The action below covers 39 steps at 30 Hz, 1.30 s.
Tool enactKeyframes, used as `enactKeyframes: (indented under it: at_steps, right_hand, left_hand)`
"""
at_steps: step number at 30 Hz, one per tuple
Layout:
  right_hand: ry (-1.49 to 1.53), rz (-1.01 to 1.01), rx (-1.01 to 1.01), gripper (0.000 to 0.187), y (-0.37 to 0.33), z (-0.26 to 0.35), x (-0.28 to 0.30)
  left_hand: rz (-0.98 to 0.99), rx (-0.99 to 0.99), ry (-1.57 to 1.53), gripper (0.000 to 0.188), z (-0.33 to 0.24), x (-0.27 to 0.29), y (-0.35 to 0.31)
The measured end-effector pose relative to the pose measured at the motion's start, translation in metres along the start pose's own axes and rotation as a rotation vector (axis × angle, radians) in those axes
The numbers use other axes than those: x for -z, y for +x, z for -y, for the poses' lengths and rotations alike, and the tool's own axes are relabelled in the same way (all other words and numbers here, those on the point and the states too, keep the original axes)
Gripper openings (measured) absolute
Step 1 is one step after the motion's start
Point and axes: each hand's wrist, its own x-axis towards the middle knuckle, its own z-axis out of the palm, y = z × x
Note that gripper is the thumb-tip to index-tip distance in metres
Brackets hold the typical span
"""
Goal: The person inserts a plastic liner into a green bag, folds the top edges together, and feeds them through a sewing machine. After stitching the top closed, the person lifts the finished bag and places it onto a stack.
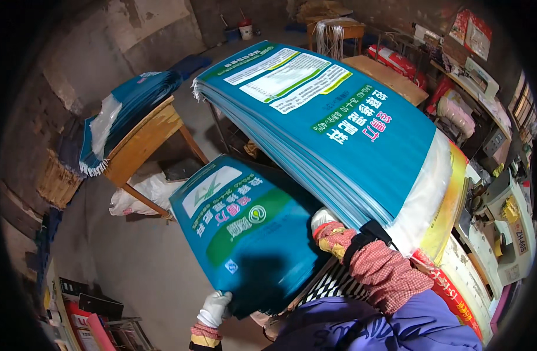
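Observation:
Both hands wear white gloves. My left hand (214,308) is closed on the near left corner of a teal printed woven sack (268,240), which slopes in front of my body. At the sack's right edge is my right hand (324,219), its fingers bent against that edge and partly hidden. Right beside this hand rises a tall stack of flat teal sacks (385,158), fanned along its left side. The stack's near end shows white and yellow layers. Red checked sleeves cover both forearms.
On the left, a wooden table (141,140) carries another pile of teal sacks (131,99). White plastic (141,196) lies under it. A wooden stool (353,30) with white strings stands at the back. Machine parts (511,234) crowd the right side. A bucket (245,29) sits by the far wall.

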Motion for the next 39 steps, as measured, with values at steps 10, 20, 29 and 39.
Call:
enactKeyframes:
  at_steps: [10, 20, 29, 39]
  right_hand:
    - [0.264, 0.085, -0.133, 0.021, 0.003, -0.004, -0.021]
    - [0.626, -0.030, -0.193, 0.032, -0.092, -0.017, 0.071]
    - [1.030, 0.431, 0.335, 0.044, -0.202, -0.134, 0.136]
    - [2.527, -0.198, -0.424, 0.023, -0.245, -0.231, 0.127]
  left_hand:
    - [-0.099, -0.149, 0.141, 0.026, 0.001, -0.013, 0.027]
    - [-0.510, -0.388, 1.200, 0.034, -0.082, -0.044, 0.023]
    - [0.171, -1.555, 0.855, 0.020, -0.197, -0.301, -0.027]
    - [0.366, -1.597, 1.071, 0.015, -0.251, -0.401, 0.008]
